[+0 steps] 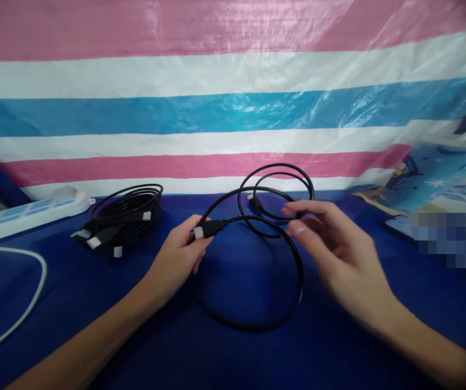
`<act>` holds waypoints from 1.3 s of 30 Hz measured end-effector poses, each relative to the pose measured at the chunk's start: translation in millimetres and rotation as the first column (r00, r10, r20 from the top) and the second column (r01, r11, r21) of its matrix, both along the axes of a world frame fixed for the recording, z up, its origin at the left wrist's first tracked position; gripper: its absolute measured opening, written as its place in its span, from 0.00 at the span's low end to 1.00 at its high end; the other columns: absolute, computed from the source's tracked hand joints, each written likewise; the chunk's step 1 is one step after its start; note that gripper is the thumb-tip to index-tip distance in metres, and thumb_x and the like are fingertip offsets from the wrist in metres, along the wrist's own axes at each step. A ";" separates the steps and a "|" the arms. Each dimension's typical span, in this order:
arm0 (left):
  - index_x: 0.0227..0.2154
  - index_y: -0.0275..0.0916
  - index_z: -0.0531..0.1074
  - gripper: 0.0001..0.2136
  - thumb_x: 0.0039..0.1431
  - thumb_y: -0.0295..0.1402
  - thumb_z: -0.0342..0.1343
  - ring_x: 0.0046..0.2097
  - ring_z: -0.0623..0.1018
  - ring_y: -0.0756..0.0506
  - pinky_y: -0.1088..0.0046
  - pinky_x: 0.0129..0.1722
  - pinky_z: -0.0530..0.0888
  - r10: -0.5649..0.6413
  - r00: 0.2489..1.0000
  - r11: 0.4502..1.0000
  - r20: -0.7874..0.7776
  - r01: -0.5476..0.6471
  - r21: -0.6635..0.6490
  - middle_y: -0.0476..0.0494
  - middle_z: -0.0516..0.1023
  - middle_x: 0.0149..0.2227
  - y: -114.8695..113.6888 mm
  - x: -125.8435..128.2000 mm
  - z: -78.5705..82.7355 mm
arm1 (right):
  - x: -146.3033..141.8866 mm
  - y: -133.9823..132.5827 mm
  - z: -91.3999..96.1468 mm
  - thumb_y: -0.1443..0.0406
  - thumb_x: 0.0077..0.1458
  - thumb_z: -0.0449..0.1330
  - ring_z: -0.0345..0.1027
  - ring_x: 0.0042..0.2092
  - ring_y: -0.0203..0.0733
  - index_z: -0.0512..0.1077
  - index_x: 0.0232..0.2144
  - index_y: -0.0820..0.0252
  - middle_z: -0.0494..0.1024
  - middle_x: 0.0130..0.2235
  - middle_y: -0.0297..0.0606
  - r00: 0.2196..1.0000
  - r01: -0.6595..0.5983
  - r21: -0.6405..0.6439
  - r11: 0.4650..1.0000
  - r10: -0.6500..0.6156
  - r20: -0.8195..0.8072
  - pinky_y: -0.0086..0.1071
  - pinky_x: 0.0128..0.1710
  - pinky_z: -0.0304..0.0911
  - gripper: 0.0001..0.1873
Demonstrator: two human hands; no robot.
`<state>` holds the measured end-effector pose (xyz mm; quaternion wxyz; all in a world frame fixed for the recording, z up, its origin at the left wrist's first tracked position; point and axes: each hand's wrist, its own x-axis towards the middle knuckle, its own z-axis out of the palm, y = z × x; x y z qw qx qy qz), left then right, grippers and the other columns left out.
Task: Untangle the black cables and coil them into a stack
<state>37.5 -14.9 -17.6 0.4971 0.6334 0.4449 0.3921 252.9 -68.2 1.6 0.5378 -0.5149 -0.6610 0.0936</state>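
Observation:
My left hand (184,246) pinches the USB plug end (205,229) of a black cable (257,319), which lies in loose loops on the dark blue tablecloth (233,352). One loop stands up behind my right hand. My right hand (330,244) hovers at the cable's loops with fingers stretched and slightly spread, fingertips close to the strands near the small far plug (254,201); the hand is somewhat motion-blurred and nothing is gripped in it.
A bundle of coiled black USB cables (125,216) lies at the left. A white power strip (25,212) sits at the far left with its white cord (21,314) curving forward. A striped pink, white and blue sheet (216,108) hangs behind. Illustrated items lie at the right (431,179).

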 end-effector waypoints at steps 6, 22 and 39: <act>0.31 0.38 0.67 0.03 0.52 0.28 0.53 0.14 0.47 0.58 0.77 0.19 0.52 -0.015 0.966 0.962 0.258 0.085 -0.261 0.64 0.47 0.10 -1.0 -5.4 3.1 | 1.4 3.2 7.6 0.61 0.59 0.55 0.68 0.43 0.45 0.73 0.38 0.47 0.73 0.40 0.37 0.921 0.016 0.051 0.999 0.005 -0.388 0.42 0.47 0.61 0.07; 0.30 0.37 0.73 0.07 0.53 0.30 0.51 0.27 0.62 0.53 0.78 0.26 0.58 -0.201 0.966 0.979 -0.160 0.200 -0.021 0.52 0.67 0.24 -16.2 0.2 7.8 | -19.8 -18.0 4.4 0.46 0.49 0.61 0.61 0.25 0.27 0.75 0.39 0.64 0.75 0.28 0.37 0.633 -0.699 -0.707 0.108 0.555 -0.540 0.19 0.23 0.55 0.27; 0.49 0.45 0.69 0.16 0.59 0.29 0.45 0.20 0.70 0.49 0.74 0.27 0.62 -0.125 0.837 0.870 -0.533 0.351 0.347 0.52 0.74 0.19 -44.4 8.7 10.2 | -38.7 -31.6 -7.6 0.47 0.46 0.63 0.59 0.21 0.27 0.73 0.27 0.66 0.69 0.20 0.32 0.550 -0.834 -0.538 0.120 0.246 -0.798 0.20 0.21 0.54 0.25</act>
